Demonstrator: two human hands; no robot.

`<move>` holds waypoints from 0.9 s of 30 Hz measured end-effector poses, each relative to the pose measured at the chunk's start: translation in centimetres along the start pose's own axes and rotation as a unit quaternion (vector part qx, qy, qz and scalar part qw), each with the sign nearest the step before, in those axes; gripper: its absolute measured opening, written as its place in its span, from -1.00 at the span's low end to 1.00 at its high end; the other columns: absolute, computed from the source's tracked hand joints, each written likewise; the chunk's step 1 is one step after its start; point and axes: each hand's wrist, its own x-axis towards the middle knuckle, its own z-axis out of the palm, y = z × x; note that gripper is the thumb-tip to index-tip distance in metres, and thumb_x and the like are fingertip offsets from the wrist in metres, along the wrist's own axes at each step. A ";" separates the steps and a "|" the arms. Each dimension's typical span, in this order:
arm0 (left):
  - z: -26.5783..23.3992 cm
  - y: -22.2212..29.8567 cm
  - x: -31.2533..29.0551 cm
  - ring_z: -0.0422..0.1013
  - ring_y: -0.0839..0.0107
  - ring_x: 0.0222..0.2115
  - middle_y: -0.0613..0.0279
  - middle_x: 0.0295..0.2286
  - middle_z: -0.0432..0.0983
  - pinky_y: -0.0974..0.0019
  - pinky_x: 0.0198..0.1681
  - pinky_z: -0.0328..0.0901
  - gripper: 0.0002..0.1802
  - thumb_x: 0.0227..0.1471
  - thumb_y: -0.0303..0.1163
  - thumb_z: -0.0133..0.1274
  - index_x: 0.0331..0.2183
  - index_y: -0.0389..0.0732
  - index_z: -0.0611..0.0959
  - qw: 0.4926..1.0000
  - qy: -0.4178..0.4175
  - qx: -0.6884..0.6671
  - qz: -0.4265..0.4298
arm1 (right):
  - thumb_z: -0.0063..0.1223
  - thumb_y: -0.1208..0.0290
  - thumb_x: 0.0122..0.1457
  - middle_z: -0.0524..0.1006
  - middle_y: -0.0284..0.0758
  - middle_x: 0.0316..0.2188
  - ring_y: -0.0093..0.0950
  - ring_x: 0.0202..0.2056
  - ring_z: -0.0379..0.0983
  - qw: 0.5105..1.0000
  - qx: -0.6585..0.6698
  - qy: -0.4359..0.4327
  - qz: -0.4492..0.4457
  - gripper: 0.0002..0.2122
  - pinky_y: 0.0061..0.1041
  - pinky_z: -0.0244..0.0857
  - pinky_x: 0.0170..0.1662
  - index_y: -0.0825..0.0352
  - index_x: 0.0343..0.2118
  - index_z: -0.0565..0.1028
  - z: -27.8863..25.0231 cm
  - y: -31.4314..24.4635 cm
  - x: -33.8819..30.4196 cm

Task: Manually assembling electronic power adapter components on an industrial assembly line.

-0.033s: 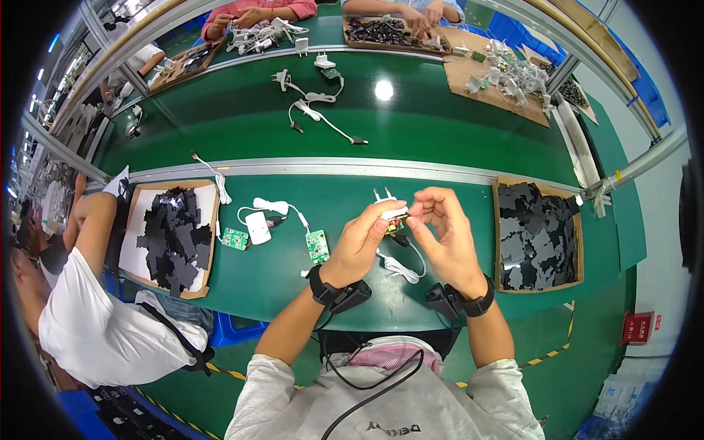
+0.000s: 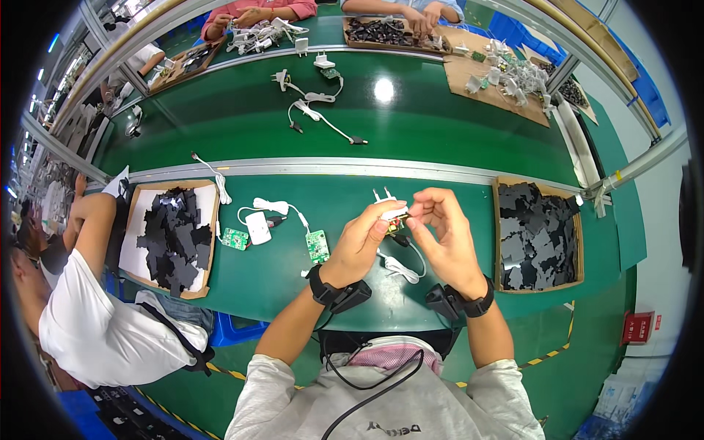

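My left hand [image 2: 358,246] is closed around a white two-pin plug charger [image 2: 394,207], its pins pointing away from me. A small circuit board [image 2: 397,221] with components shows at the charger's open near side. The thumb and forefinger of my right hand [image 2: 445,238] pinch at the right end of this charger, and the other fingers curl loosely above. A coiled white cable [image 2: 400,270] lies on the table below my hands. To the left of my left hand rests a bare green circuit board [image 2: 317,247], with a white cable attached.
Cardboard trays of black sheet pieces stand left [image 2: 212,249] and right [image 2: 579,253]. Another green board [image 2: 235,238] and a white charger housing [image 2: 257,228] lie left. A metal rail [image 2: 315,169] crosses behind. A person in white [image 2: 103,323] sits left; co-workers' hands [image 2: 422,18] work beyond.
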 end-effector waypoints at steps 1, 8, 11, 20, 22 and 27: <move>0.1 -0.1 0.1 0.42 0.41 -0.24 0.17 -0.19 0.50 0.37 -0.11 0.29 -0.62 0.33 -0.24 -0.20 0.05 -0.24 0.46 1.000 0.000 0.000 0.000 | 0.08 0.71 0.14 0.41 -0.35 -0.23 -0.61 -0.20 0.40 1.000 0.000 0.000 0.000 -0.71 -0.59 0.33 -0.08 0.40 -0.09 0.33 0.0 0.1 0.0; 0.2 -0.4 0.0 0.42 0.32 -0.24 0.13 -0.22 0.46 0.34 -0.13 0.30 -0.63 0.32 -0.24 -0.17 0.02 -0.26 0.47 0.999 -0.013 -0.009 0.041 | 0.06 0.73 0.14 0.42 -0.32 -0.25 -0.59 -0.22 0.40 0.999 -0.024 -0.001 -0.025 -0.75 -0.60 0.34 -0.10 0.39 -0.15 0.32 0.0 1.4 -0.3; 0.2 -0.7 -0.1 0.41 0.29 -0.24 0.11 -0.22 0.46 0.33 -0.13 0.29 -0.64 0.31 -0.24 -0.17 0.01 -0.25 0.47 0.997 -0.004 -0.073 0.001 | 0.05 0.74 0.13 0.43 -0.29 -0.28 -0.55 -0.25 0.42 0.983 -0.144 0.000 -0.116 -0.76 -0.58 0.35 -0.14 0.40 -0.17 0.32 0.5 0.9 0.1; -0.6 -0.7 0.0 0.41 0.39 -0.21 0.16 -0.18 0.47 0.33 -0.09 0.30 -0.61 0.34 -0.22 -0.22 0.03 -0.27 0.44 0.998 -0.016 0.033 0.044 | 0.07 0.80 0.03 0.45 -0.19 -0.36 -0.31 -0.37 0.46 0.988 -0.085 0.034 -0.125 -0.80 -0.41 0.39 -0.28 0.41 -0.32 0.35 1.5 1.3 0.1; -0.6 -0.3 -0.1 0.40 0.41 -0.18 0.16 -0.16 0.47 0.34 -0.07 0.30 -0.61 0.34 -0.22 -0.22 0.03 -0.28 0.44 1.000 -0.014 -0.006 0.020 | 0.07 0.80 0.01 0.46 -0.19 -0.34 -0.29 -0.34 0.47 0.975 -0.143 0.026 -0.169 -0.79 -0.41 0.39 -0.27 0.42 -0.32 0.37 1.5 1.0 0.2; -0.9 0.4 -0.3 0.37 0.45 -0.09 0.15 -0.10 0.45 0.37 0.00 0.26 -0.59 0.35 -0.21 -0.23 0.03 -0.31 0.43 0.991 -0.002 -0.117 -0.057 | 0.07 0.80 -0.05 0.50 -0.19 -0.27 -0.25 -0.25 0.49 0.893 -0.314 0.031 -0.321 -0.77 -0.39 0.41 -0.21 0.44 -0.30 0.43 1.9 1.6 -0.5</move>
